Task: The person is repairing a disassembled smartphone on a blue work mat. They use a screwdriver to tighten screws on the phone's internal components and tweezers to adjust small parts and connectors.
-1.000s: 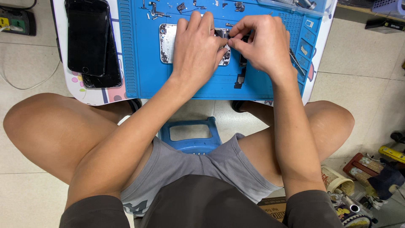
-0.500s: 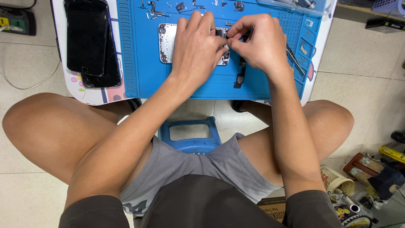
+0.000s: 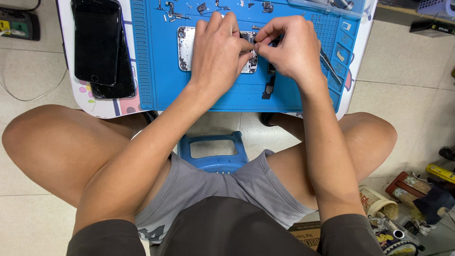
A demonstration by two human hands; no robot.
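On the blue mat (image 3: 156, 90), the left hand (image 3: 219, 52) lies flat on the opened phone (image 3: 186, 47), holding it down. The right hand (image 3: 290, 50) pinches a small part at the phone's right edge. Better to keep the phone steady and pull gently.

Both hands crowd the middle of the blue mat (image 3: 156, 90): the left hand (image 3: 219, 50) lies over the opened phone (image 3: 186, 47), and the right hand (image 3: 290, 50) meets it fingertip to fingertip, so no way runs between them. Bare mat lies along the near edge, broken only by a small black part (image 3: 268, 90) below the right hand. The far edge is strewn with screws and small metal parts (image 3: 201, 7). Tweezers (image 3: 330, 64) lie along the mat's right side. The table's left end is taken by two stacked dark phones (image 3: 99, 47). Both forearms cross the near edge.
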